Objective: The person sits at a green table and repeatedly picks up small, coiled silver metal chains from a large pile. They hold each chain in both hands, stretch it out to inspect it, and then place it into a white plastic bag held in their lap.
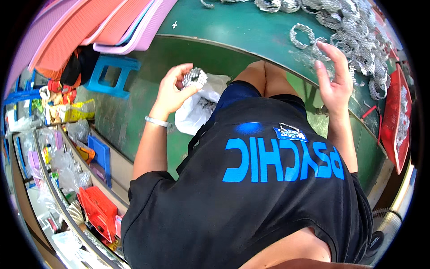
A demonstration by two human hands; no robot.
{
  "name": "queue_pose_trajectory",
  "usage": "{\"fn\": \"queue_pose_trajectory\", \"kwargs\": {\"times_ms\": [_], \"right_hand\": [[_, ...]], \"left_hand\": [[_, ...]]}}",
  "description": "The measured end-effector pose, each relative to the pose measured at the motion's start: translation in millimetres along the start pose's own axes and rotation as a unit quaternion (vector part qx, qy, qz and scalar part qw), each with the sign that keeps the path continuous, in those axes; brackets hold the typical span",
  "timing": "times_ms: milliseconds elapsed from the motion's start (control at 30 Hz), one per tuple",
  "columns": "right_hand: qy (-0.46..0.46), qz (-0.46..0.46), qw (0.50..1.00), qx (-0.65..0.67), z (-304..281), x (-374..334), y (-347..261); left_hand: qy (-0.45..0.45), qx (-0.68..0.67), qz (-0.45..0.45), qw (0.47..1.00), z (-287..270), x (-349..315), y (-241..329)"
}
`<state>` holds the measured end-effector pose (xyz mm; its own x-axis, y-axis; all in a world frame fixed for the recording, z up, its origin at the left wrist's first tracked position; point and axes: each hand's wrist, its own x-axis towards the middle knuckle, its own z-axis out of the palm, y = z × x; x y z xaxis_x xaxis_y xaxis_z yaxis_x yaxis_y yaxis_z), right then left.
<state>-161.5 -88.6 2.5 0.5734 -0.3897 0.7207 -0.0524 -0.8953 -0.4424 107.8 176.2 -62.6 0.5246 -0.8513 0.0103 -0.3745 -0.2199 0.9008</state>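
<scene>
My left hand (173, 89) pinches a silver, textured, ring-shaped bracelet (200, 81) between thumb and fingers, out in front of the table edge and above a white plastic bag (188, 117). Over the right part of the green table (224, 27), my right hand (337, 80) is raised with thumb and fingers apart, holding nothing. Close to its fingertips lie a loose silver bracelet (293, 37) and a big heap of similar silver bracelets (354, 38). The bag, standing low beside my legs, has some dark bits inside that I cannot make out.
A red tray (390, 130) with silver pieces sits at the right table edge. Stacked pink and orange baskets (85, 31) stand at the upper left, near a blue stool (95, 83). Shelving with plastic bags and a red basket (96, 210) lines the left.
</scene>
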Motion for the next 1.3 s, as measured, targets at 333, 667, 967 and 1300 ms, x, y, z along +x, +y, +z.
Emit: {"fn": "queue_pose_trajectory", "kwargs": {"times_ms": [333,667,967,1300], "right_hand": [[-0.022,0.012,0.998,-0.058,5,15,3],[-0.134,0.007,0.974,-0.182,14,24,13],[-0.111,0.027,0.978,-0.174,30,30,28],[-0.107,0.006,0.99,0.094,12,48,4]], "left_hand": [[0.003,0.27,-0.253,0.929,47,-39,-196],[-0.084,0.159,-0.079,0.98,60,28,-47],[-0.21,-0.189,-0.058,0.957,75,50,86],[-0.196,-0.471,-0.103,0.854,97,103,130]]}}
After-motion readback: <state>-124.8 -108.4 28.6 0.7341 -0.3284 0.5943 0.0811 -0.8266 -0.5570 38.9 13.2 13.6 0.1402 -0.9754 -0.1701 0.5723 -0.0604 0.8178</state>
